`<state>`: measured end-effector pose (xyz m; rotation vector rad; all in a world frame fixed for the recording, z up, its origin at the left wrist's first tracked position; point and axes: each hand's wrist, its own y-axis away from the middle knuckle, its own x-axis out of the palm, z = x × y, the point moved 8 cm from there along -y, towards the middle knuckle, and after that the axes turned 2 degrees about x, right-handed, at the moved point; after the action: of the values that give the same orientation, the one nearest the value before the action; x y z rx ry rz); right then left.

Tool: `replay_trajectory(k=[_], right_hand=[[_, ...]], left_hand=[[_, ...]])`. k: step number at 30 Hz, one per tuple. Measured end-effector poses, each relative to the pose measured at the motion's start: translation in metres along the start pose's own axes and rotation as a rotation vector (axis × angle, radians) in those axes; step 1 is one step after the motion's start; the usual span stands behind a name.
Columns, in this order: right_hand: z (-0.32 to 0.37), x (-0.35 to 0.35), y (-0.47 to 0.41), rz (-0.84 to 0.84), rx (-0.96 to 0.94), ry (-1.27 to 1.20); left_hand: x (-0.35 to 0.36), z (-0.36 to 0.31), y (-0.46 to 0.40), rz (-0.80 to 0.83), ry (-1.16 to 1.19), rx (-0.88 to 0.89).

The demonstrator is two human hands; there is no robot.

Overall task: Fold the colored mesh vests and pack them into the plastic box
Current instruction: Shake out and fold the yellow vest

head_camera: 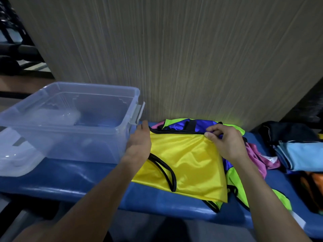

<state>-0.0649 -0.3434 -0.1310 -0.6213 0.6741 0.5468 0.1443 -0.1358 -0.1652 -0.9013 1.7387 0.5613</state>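
Both my hands hold the yellow vest [183, 163]. My right hand [225, 142] pinches its two o'clock corner; my left hand [139, 142] lies flat, fingers straight, at its ten o'clock edge beside the plastic box [70, 137].

Gym or sports room: blue padded bench [157, 198], black exercise equipment [12, 49] behind.

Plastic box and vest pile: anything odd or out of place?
Nothing damaged or spilled. The plastic box sits open with no vests in it, its lid lying against its front left. The yellow vest, held at its top edge by both hands, lies atop an untidy heap of purple, green and pink vests.
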Motion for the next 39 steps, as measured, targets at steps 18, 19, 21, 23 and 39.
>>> replay_trajectory(k=[18,19,21,23,39], right_hand=[[-0.031,-0.019,0.014,-0.003,0.135,-0.076],[-0.032,-0.017,0.014,0.002,0.154,-0.103],[-0.033,-0.012,0.012,0.02,0.165,-0.122],[-0.031,-0.007,0.01,0.03,0.161,-0.133],[-0.031,0.002,-0.01,0.055,0.231,-0.219]], left_hand=[[0.006,0.006,-0.006,0.002,-0.002,0.054],[0.006,0.005,-0.006,0.001,0.0,0.057],[0.005,0.004,-0.005,-0.003,0.009,0.058],[0.006,0.005,-0.006,-0.003,0.033,0.05],[0.007,0.011,-0.006,-0.017,0.125,0.022]])
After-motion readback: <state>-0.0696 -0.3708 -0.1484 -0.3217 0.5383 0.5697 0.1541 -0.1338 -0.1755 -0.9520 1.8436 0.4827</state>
